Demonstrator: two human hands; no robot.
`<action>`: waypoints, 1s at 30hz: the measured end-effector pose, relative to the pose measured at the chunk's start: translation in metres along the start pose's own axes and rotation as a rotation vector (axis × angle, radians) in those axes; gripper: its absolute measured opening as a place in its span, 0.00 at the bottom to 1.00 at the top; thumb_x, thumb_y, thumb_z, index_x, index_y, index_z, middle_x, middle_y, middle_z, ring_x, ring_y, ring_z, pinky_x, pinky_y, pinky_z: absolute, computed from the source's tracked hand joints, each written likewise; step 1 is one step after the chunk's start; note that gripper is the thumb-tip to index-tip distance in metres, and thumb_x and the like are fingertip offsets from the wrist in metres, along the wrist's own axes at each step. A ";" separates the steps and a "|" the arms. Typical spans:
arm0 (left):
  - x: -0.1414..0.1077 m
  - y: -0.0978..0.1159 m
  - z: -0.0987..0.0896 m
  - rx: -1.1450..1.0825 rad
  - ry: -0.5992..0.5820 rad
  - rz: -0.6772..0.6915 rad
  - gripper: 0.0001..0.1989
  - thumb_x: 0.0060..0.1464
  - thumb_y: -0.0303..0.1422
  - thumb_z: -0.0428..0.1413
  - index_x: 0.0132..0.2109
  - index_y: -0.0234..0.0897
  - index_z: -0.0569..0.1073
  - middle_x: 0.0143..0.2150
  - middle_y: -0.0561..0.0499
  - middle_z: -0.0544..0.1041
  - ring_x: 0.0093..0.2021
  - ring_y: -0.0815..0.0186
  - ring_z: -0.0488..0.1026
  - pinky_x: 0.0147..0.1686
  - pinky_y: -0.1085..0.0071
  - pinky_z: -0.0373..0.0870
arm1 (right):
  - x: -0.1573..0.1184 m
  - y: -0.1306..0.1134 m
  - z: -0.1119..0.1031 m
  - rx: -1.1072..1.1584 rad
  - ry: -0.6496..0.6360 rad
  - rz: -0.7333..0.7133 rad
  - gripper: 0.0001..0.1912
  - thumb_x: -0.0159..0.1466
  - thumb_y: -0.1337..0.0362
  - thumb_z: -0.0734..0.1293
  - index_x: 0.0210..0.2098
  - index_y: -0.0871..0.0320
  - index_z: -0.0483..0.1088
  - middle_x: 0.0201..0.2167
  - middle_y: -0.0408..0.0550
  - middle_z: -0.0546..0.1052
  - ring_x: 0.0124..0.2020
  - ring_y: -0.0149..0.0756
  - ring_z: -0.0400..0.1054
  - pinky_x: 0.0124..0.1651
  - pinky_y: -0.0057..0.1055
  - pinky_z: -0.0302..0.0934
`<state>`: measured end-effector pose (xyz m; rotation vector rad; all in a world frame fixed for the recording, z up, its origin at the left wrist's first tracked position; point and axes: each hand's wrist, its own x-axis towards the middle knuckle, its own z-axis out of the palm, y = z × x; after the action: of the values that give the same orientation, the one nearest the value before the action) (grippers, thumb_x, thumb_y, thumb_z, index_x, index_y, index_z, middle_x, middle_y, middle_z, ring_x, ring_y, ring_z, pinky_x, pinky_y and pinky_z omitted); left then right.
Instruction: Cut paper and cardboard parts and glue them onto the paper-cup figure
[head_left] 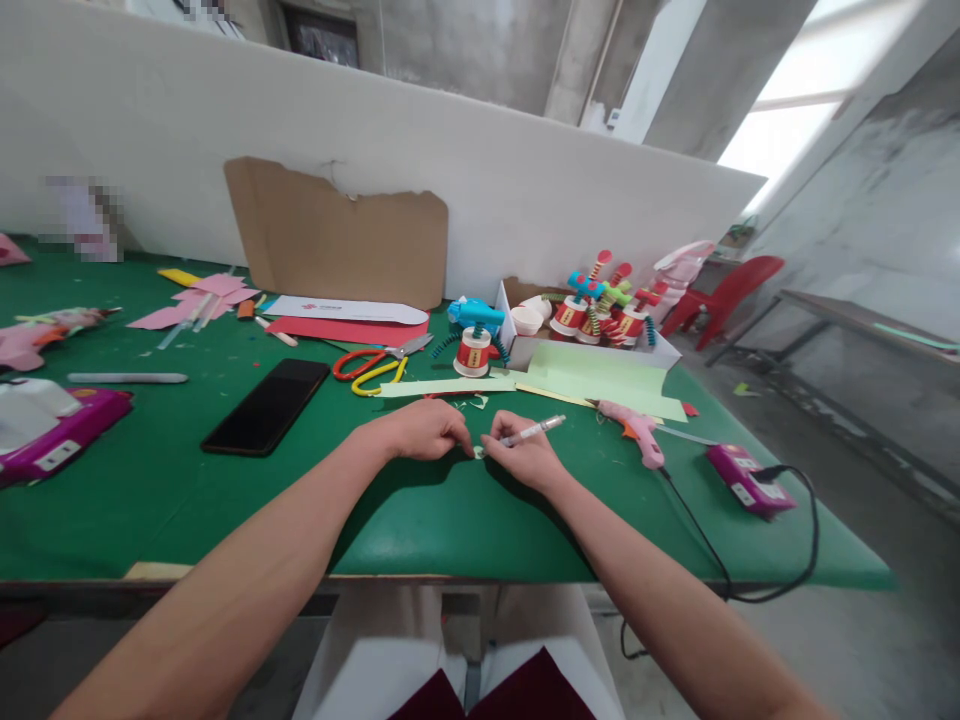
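Note:
My right hand (pixel 521 450) is closed on a white pen (pixel 541 429), which slants up to the right. A tiny pale green paper piece (pixel 478 453) lies on the green tabletop between my hands. My left hand (pixel 431 430) has its fingers bent down, with the index fingertip at the piece's left side. Just beyond are small green scraps (pixel 480 402) and a long light green strip (pixel 450 386). Scissors (pixel 379 365) with red and yellow handles lie behind my left hand. A small figure with a red and white cup body (pixel 473 352) stands behind the strip.
At the right are a pink glue gun (pixel 636 430), a purple power strip (pixel 750 482) and a black cable. A white box (pixel 592 354) of cup figures stands behind green paper (pixel 600 378). A black phone (pixel 266 408) lies at left; brown cardboard (pixel 337 230) leans on the white partition.

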<state>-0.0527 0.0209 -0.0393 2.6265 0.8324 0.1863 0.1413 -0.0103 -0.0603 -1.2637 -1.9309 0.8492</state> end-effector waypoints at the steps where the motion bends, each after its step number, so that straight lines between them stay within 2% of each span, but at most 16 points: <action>1: 0.000 0.000 0.000 0.000 -0.003 0.000 0.20 0.47 0.21 0.48 0.39 0.46 0.80 0.34 0.55 0.78 0.32 0.71 0.72 0.33 0.79 0.63 | 0.000 0.000 0.000 -0.003 0.005 -0.002 0.10 0.53 0.63 0.63 0.19 0.56 0.58 0.15 0.37 0.61 0.19 0.27 0.53 0.23 0.25 0.48; 30: -0.001 0.001 0.000 -0.007 0.021 0.001 0.21 0.46 0.21 0.49 0.39 0.46 0.80 0.33 0.56 0.78 0.32 0.71 0.72 0.33 0.79 0.63 | 0.002 0.002 0.000 -0.009 0.018 -0.002 0.10 0.53 0.63 0.63 0.19 0.56 0.58 0.16 0.36 0.61 0.19 0.26 0.53 0.23 0.25 0.48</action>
<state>-0.0529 0.0201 -0.0388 2.6228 0.8363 0.2163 0.1421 -0.0078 -0.0614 -1.2709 -1.9235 0.8262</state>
